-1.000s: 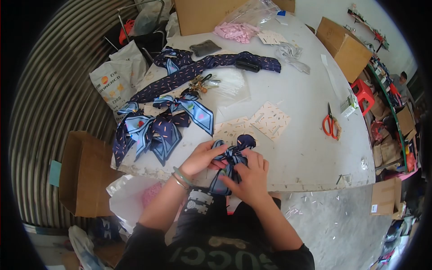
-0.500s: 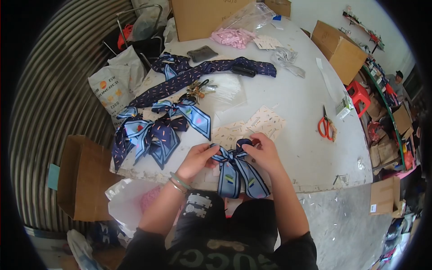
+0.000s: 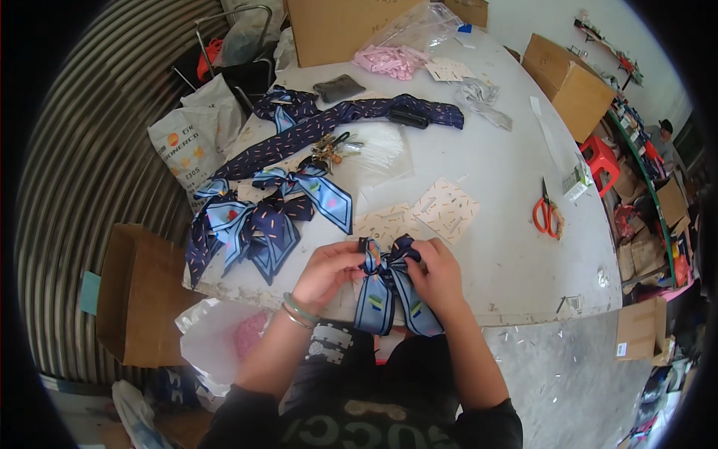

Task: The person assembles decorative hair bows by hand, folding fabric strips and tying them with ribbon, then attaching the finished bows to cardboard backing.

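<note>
A blue and navy scarf bow hangs at the near edge of the table, its two tails drooping over the rim. My left hand pinches the bow's left loop between thumb and fingers. On the other side, my right hand grips the right loop close to the knot. Just beyond the bow lie two patterned cards, cream with small printed marks. To the left is a pile of similar blue and navy bows, partly overlapping one another.
A long navy scarf strip stretches across the table behind the bows. Orange-handled scissors lie at the right. Pink ribbon pieces are heaped at the back. An open cardboard box stands at lower left. Another person is far right.
The loops stand up fuller beside the knot, and the bow has shifted slightly left. My right hand has turned a little inward, while both hands keep hold.
</note>
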Demonstrator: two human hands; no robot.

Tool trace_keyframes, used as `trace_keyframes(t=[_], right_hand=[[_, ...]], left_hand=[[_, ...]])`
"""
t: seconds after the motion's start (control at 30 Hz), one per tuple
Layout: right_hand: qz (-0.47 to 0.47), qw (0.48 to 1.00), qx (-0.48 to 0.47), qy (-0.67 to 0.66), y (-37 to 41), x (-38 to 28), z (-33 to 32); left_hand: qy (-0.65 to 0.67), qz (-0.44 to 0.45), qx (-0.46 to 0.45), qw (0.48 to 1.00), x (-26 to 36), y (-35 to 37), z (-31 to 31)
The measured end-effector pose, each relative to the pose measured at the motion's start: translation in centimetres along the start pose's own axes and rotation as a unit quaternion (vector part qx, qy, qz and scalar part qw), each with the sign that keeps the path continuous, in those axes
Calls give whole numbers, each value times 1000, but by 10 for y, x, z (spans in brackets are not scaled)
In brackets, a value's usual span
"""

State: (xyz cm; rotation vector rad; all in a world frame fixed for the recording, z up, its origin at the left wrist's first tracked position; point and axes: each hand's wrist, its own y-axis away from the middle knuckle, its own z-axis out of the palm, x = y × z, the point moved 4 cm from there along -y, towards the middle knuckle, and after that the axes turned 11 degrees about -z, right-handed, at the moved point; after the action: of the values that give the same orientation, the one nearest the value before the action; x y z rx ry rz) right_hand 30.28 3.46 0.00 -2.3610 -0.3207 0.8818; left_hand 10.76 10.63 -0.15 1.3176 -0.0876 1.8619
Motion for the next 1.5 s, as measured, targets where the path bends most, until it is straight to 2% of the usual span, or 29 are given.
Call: trace_keyframes(t=[0.07,0.17,0.27,0.37,0.47,0.57,0.67,0.77,0.8,0.9,1.0,1.07,1.2,1.3,1.47,1.5], right_hand=[[-26,999,-3,45,-2,-5,0],[-61,995,44,67,-3,-7,-2],[-85,988,122,-31,-13,-21,-9],[-102,986,81,-104,-32,-31,-3],[-158,981,36,-104,-52,-34,13],[-134,962,-67,-228,-64,-20,26],[-86,963,-135,-218,-69,-11,29],[-18,954,-175,-244,-66,-10,31],[-1,949,-170,-264,-65,-11,32],[27,944,-147,-296,-64,-10,32],[33,951,-127,-278,-58,-4,33],[53,951,-142,-270,-56,0,33],[139,901,-152,-382,-52,11,43],[158,892,-143,-398,-48,20,48],[132,916,-59,-375,-42,22,57],[106,938,-12,-331,-43,18,51]], left_hand=[[-23,23,-18,999,-1,2,0],[-84,38,24,995,-10,0,-12],[-43,21,29,998,-14,0,-15],[-22,17,21,999,-15,-3,-17],[-90,56,39,994,-10,0,-7],[-75,96,65,991,-4,2,-5],[-188,293,241,906,3,16,11],[-428,245,255,831,14,31,28],[-447,248,264,818,14,29,31],[-350,175,229,891,2,13,11],[-130,76,131,980,-8,6,3],[-83,53,102,990,-10,7,-1],[90,37,52,994,-10,8,6],[133,48,4,990,-18,0,-2],[-12,9,16,1000,-18,-3,7],[-46,-1,24,999,-17,-2,11]])
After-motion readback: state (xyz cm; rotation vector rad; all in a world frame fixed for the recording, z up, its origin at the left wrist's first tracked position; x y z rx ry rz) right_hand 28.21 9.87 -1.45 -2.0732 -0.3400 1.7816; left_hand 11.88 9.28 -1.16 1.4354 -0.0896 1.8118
